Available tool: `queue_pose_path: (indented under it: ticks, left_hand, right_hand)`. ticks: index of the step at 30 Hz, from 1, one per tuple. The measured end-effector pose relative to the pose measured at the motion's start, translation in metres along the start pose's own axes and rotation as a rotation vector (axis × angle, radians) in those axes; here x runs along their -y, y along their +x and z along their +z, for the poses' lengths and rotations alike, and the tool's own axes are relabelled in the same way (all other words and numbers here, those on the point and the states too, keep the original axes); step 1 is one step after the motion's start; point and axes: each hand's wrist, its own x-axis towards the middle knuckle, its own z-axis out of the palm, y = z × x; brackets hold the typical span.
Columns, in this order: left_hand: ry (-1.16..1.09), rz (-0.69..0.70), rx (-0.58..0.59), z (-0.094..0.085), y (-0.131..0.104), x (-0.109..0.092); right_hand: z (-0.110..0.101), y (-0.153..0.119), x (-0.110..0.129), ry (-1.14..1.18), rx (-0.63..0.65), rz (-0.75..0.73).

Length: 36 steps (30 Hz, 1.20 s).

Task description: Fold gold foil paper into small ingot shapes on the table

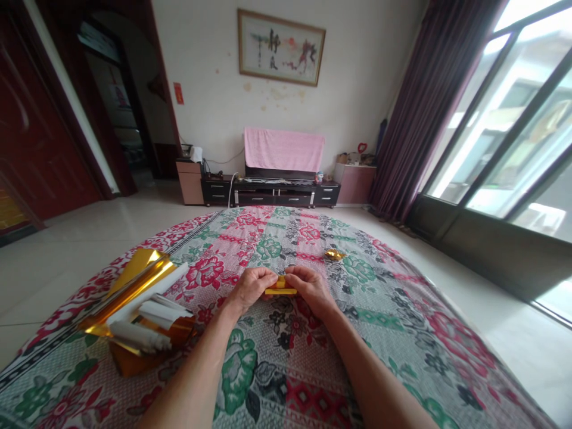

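Note:
A small piece of folded gold paper (280,291) is held between my two hands above the flowered cloth (268,226). My left hand (251,288) pinches its left end with thumb and fingers. At its right end, my right hand (310,288) grips it in the same way. Beyond my right hand lies a small shiny gold folded piece (334,255), touched by neither hand. Sheets and rolls of gold paper (142,262) lie at the left, with rolled white-backed sheets (163,311) on and beside them.
The cloth covers a broad round-edged surface. Past its far edge stand a low black cabinet (272,195) and a screen draped with a pink towel (284,149). A purple curtain (420,101) and glass panes are at the right, a red door (40,125) at the left.

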Motion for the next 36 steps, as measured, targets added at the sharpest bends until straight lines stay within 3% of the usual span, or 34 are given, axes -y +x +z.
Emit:
queue_pose_path:
  ticks: [6, 13, 23, 30, 36]
  left_hand:
    - [0.019, 0.037, -0.018, 0.001, 0.002, 0.003]
    - [-0.034, -0.012, -0.042, 0.002, -0.001, 0.001]
    - [-0.092, -0.092, 0.092, -0.005, -0.007, -0.004]
    - [-0.154, -0.06, -0.13, 0.002, -0.004, -0.003]
    - [-0.097, -0.012, -0.24, 0.009, 0.001, 0.003]
  right_hand:
    - [-0.005, 0.002, -0.002, -0.106, 0.03, -0.027]
    - [-0.005, 0.0, -0.002, -0.031, 0.078, -0.002]
    - [-0.005, -0.001, -0.001, -0.021, 0.036, -0.03]
    - [-0.007, -0.003, -0.002, 0.126, 0.033, -0.022]
    - [-0.004, -0.003, 0.002, 0.036, 0.051, -0.042]
